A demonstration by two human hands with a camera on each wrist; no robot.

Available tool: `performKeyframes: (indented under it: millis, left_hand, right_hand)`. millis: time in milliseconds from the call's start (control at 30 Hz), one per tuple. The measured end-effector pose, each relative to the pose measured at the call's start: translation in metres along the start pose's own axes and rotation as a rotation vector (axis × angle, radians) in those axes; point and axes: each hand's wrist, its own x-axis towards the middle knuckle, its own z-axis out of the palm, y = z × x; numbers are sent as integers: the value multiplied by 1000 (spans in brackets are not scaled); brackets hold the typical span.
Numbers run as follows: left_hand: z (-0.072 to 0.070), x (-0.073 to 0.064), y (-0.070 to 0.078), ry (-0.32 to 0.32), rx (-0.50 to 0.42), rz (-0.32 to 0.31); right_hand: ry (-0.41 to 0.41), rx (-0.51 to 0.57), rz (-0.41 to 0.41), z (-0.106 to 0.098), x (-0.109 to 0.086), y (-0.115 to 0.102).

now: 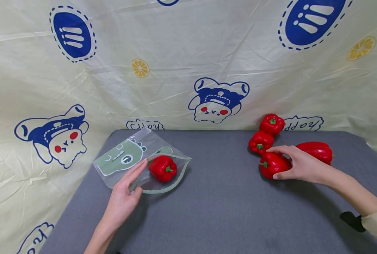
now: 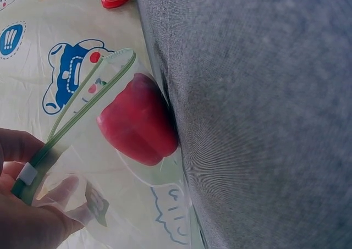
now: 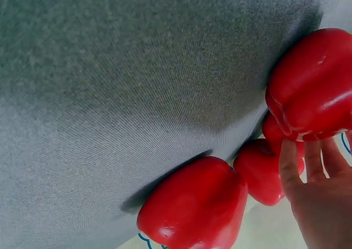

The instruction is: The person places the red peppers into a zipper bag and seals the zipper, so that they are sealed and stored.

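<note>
My left hand (image 1: 125,195) pinches the rim of a clear zip bag (image 1: 150,139) that lies on the left of the table. In the left wrist view, the thumb and fingers grip its green zip strip (image 2: 82,120) beside a white slider (image 2: 27,173). One red bell pepper (image 1: 162,168) lies inside, near the bag's mouth, which gapes toward the right. Over on the right, my right hand (image 1: 297,165) has thumb and fingers around another red bell pepper (image 1: 271,168), its green stem pointing left.
Two more red bell peppers, a nearer one (image 1: 260,142) and a farther one (image 1: 272,124), stand just behind the held one. A longer red pepper (image 1: 316,151) lies behind my right wrist. Under everything is a grey table (image 1: 214,204), backed by a printed cloth (image 1: 169,95).
</note>
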Motion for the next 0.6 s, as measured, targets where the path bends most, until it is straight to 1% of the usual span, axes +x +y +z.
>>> performKeyframes:
  millis: [100, 200, 400, 600]
  left_hand:
    - [0, 0, -1, 3, -1, -5]
    - [-1, 1, -1, 4, -5, -12]
    - [-1, 1, 0, -2, -7, -7]
    - [0, 1, -1, -1, -2, 0]
  right_hand:
    - [-10, 9, 30, -1, -2, -3]
    - [-8, 21, 33, 1, -4, -8]
    - [30, 31, -41, 11, -4, -21]
    - [13, 94, -92, 22, -1, -43]
